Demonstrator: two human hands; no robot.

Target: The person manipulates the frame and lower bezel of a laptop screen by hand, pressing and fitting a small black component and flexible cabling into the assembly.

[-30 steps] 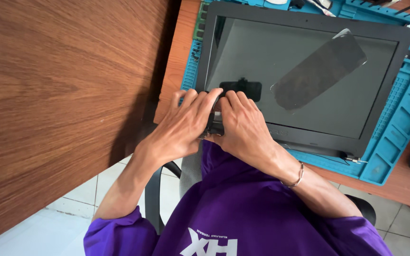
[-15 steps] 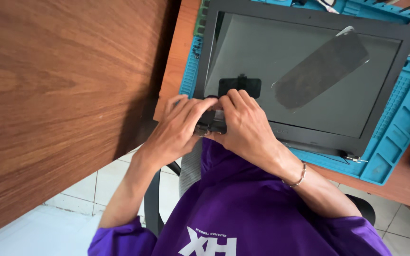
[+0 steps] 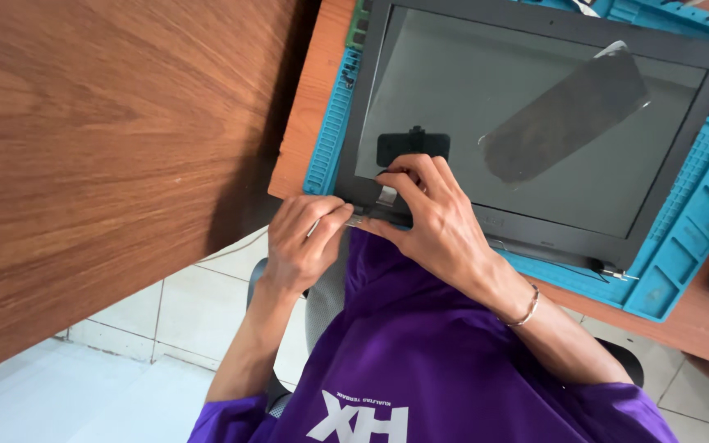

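A dark grey laptop screen panel (image 3: 535, 107) lies flat on a blue work mat (image 3: 683, 238). My right hand (image 3: 436, 226), with a thin bracelet on the wrist, grips the panel's near left corner, fingers on the bezel and thumb under the edge. My left hand (image 3: 305, 242) is curled just left of it, its fingertips pinching the silvery hinge bracket (image 3: 356, 220) that sticks out of that corner. A second bit of bright hinge metal (image 3: 385, 195) shows between my right fingers. The reflection of a dark device (image 3: 412, 146) appears in the glass.
The mat rests on a brown wooden desk (image 3: 313, 90). A large wood-grain surface (image 3: 100, 148) fills the left of the view. A thin cable end (image 3: 613, 273) pokes out at the panel's near right corner. White floor tiles (image 3: 125, 369) lie below.
My left hand has drawn back off the bezel and curled its fingers onto the hinge at the corner. My right hand stays on the corner, fingers now more bent.
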